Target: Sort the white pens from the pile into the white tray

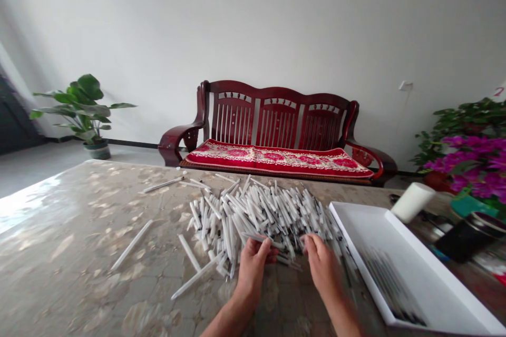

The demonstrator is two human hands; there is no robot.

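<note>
A large heap of white, translucent pen parts (253, 205), some with dark ends, lies on the table in front of me. My left hand (254, 266) is at the heap's near edge, thumb and fingers closed on a pale pen (256, 236) that points left. To its right, my right hand (321, 263) is partly blurred. Its thumb and fingertips are pinched together beside the heap, and whatever they hold is too small to make out. Right of that hand lies a white tray (430, 253) with a row of slim, dark-tipped pens (391, 281) inside.
Loose pen tubes (132, 245) lie left of the heap on the patterned table (79, 253). Beyond the tray are a white roll (413, 201), a dark cup (470, 237) and purple flowers (470, 163). A red wooden bench (272, 121) stands behind the table.
</note>
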